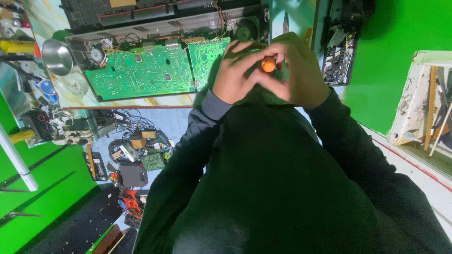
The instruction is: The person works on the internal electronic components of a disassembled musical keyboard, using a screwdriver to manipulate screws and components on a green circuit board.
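A small orange object (268,64), rounded like the butt of a tool handle, is seen just above the centre of the frame, enclosed by both hands. The left hand (234,70) is curled beside it on the left, its fingers bent across the top so that the fingertips meet the orange piece. The right hand (297,70) is wrapped round it from the right, and the two hands are pressed close together, touching above the object. Whether the orange object is pinched by one hand or by both cannot be told, since most of it is hidden by fingers. Dark sleeves and a dark upper garment (282,178) fill the lower middle and right of the frame.

Behind the hands, in the upper middle, an opened electronic chassis (169,28) is laid on a pale worktop (122,101). Inside it a large green circuit board (141,73) is shown to the left of the hands, and a smaller green board (207,54) lies just beside the left hand, partly covered by it. A round speaker (246,29) is set at the chassis's upper right corner. A metal bowl (56,56) rests at the upper left. A heap of cables and small parts (136,150) is spread at the lower left, on a lower surface.
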